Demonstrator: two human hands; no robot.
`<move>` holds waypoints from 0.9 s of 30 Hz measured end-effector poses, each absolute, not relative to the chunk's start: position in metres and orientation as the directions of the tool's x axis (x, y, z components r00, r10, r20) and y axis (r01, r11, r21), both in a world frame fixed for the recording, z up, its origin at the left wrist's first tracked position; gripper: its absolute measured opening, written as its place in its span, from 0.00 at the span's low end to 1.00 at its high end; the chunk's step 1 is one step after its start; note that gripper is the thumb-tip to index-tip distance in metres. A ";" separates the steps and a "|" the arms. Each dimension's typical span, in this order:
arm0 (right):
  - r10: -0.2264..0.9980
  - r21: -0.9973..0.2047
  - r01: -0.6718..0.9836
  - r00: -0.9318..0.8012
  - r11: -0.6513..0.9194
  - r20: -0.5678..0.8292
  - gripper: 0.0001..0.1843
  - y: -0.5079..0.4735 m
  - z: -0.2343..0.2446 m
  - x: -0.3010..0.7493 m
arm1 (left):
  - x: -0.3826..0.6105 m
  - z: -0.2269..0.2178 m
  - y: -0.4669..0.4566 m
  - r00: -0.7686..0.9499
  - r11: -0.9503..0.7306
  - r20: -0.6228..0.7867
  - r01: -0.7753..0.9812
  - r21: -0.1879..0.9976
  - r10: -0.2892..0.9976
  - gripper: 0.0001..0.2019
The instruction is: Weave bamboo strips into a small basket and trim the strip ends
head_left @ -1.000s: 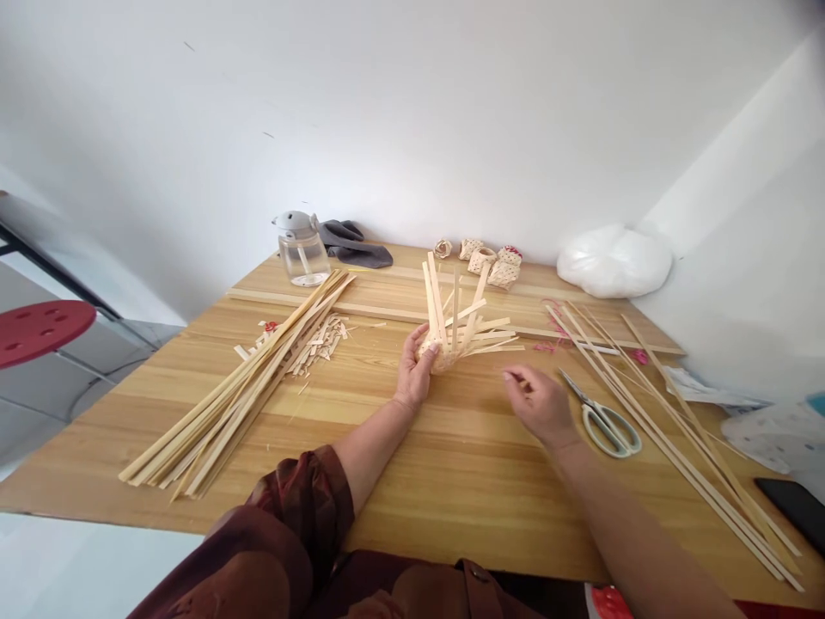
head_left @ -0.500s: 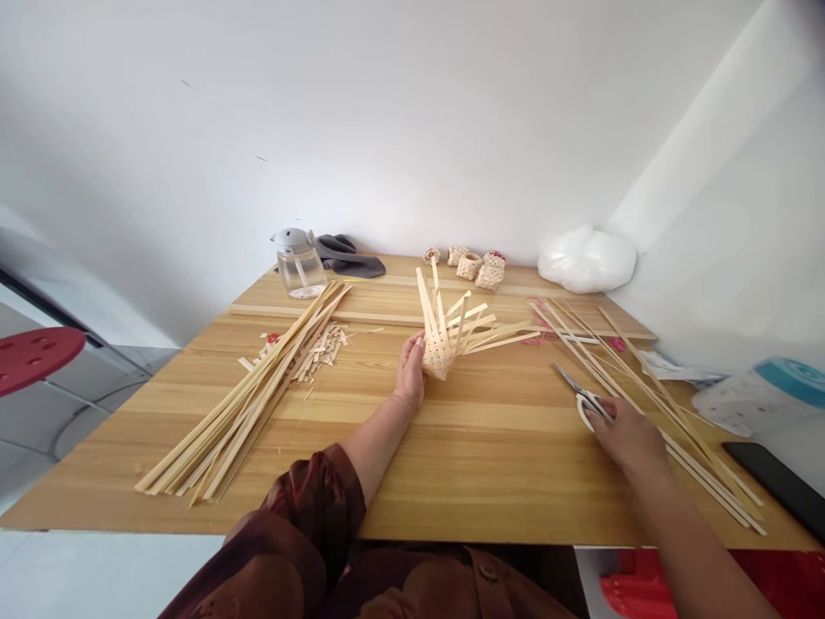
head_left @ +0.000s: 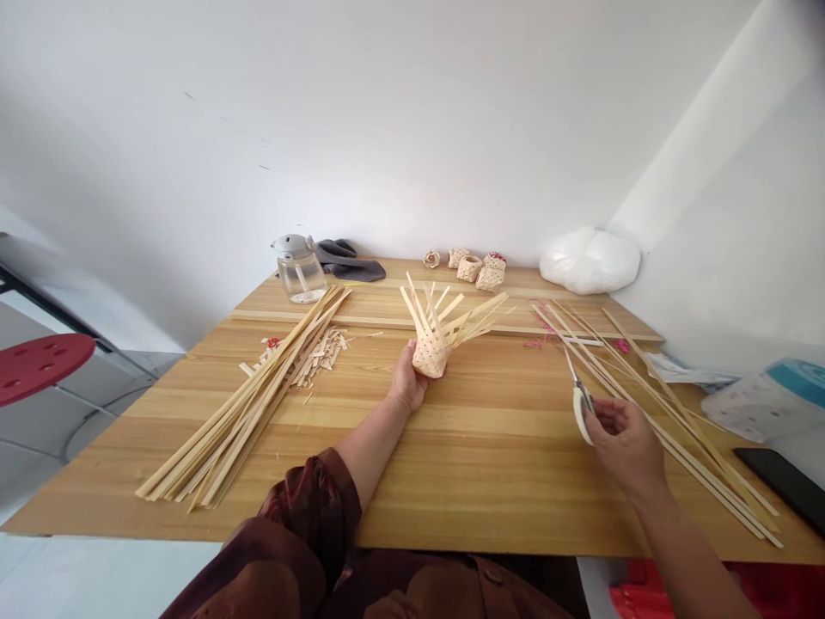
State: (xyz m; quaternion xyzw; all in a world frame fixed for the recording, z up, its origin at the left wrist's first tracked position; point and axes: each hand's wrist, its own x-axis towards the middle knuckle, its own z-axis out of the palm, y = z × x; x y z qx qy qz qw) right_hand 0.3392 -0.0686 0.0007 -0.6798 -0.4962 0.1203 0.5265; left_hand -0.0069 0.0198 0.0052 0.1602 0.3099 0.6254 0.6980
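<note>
Left hand (head_left: 407, 385) cupped, fingers wrapped round the base of a small pale bamboo basket (head_left: 430, 359), held just over the middle of my honey-coloured wooden table (head_left: 503, 486). Weave looks tight low down; loose strips fan upward. It should handle light and springy, the free ends stiff but liable to split, so the woven base looks the safest hold. Right hand (head_left: 625, 443) curled closed on white-handled steel scissors (head_left: 582, 404), blades up, near long thin bamboo strips (head_left: 670, 421). Far left, a loose bundle of flat bamboo strips (head_left: 238, 421) beside a heap of pale offcuts (head_left: 319, 357).
</note>
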 end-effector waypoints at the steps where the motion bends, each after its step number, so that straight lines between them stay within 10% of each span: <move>1: 0.782 -0.861 0.495 0.489 0.117 0.387 0.28 -0.068 0.002 0.329 | -0.008 0.006 0.020 0.035 0.182 -0.249 -0.778 0.601 0.968 0.19; 9: 0.972 -0.988 -0.151 0.232 0.018 -0.017 0.27 -0.071 0.017 0.244 | -0.010 0.005 0.021 0.058 0.215 -0.274 -0.780 0.588 0.960 0.24; 15: 0.967 -0.973 0.091 0.126 0.212 0.223 0.21 -0.055 0.032 0.202 | -0.005 0.000 0.019 -0.153 -0.054 -0.085 -0.725 0.687 0.985 0.26; 27: 0.945 -0.949 -0.146 0.221 0.278 0.243 0.23 -0.034 0.023 0.175 | -0.004 -0.005 0.006 -0.013 -0.094 0.096 -0.362 0.928 0.995 0.27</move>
